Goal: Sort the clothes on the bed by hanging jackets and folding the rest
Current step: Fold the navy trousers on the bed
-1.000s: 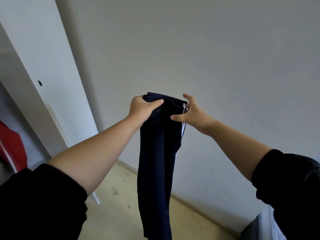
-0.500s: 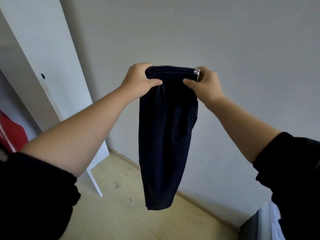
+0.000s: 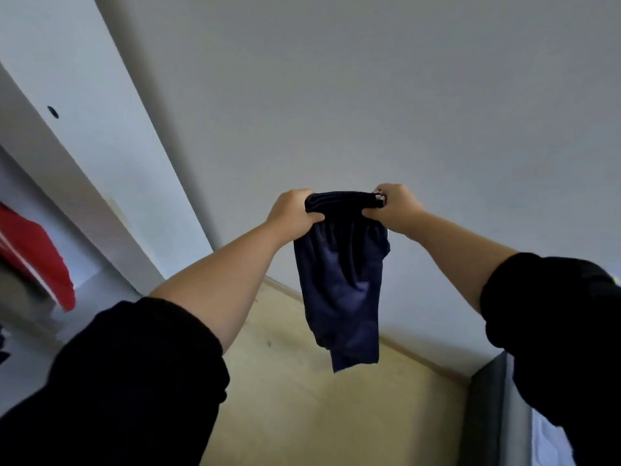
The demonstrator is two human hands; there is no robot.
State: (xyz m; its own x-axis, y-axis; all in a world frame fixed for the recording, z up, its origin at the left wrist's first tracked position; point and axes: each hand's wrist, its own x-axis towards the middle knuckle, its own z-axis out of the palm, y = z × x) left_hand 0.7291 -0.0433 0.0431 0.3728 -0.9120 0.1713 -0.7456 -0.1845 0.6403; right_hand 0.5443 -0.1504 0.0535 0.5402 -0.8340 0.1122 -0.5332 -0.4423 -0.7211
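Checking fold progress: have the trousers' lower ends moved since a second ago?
Yes, upward: the trousers then hung far past the skirting board; now they end just below it.

A white panel (image 3: 111,156) meets the grey wall (image 3: 369,95) above pale flooring (image 3: 319,415).

Soft, diffuse light lay evenly on the grey wall (image 3: 386,95). The navy garment (image 3: 341,290) showed a faint pale sheen, while the black sleeves (image 3: 134,381) lost all detail. The red cloth (image 3: 37,257) at the left edge was blurred, and the white panel (image 3: 111,146) slanted with wide-angle distortion.
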